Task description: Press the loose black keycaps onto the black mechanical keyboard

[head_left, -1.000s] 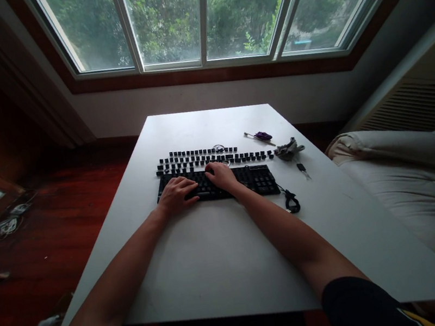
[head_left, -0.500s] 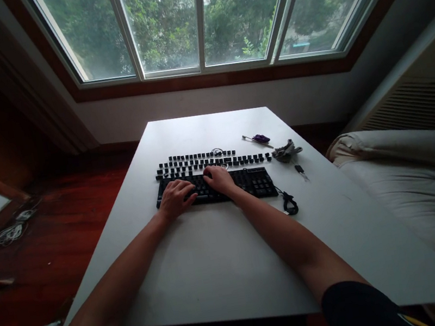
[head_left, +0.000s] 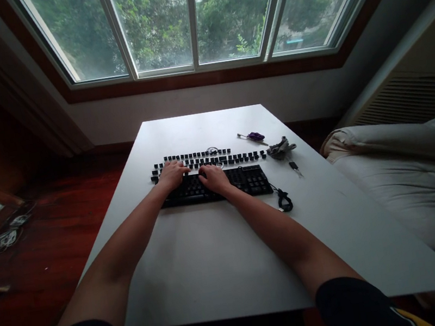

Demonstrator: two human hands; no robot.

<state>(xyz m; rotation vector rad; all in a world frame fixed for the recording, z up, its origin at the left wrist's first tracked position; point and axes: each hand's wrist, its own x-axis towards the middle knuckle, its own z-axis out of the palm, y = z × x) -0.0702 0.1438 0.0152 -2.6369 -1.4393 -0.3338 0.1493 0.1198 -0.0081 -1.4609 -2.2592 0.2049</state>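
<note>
A black keyboard (head_left: 189, 194) lies lengthwise on the white table, partly covered by my hands. My left hand (head_left: 171, 176) reaches across its upper left part, fingers stretched to the rows of loose black keycaps (head_left: 241, 157) behind it. The fingers look apart, with the thumb out to the right; nothing shows in them. My right hand (head_left: 215, 179) rests at the middle of the keyboard's back half, its fingers curled together. Something small and dark is by its thumb and index finger, too small to name.
A bundled black cable (head_left: 284, 200) lies right of the keyboard. Further back are a grey crumpled cloth (head_left: 280, 148), a small black item (head_left: 293, 165), a purple object (head_left: 255, 136) and a thin wire loop (head_left: 212, 150). A pale sofa (head_left: 392, 174) flanks the table's right side.
My left hand has moved from the keyboard's left part forward to the loose keycaps. My right hand stays at about the same place on the keyboard. The whole view has shifted slightly.
</note>
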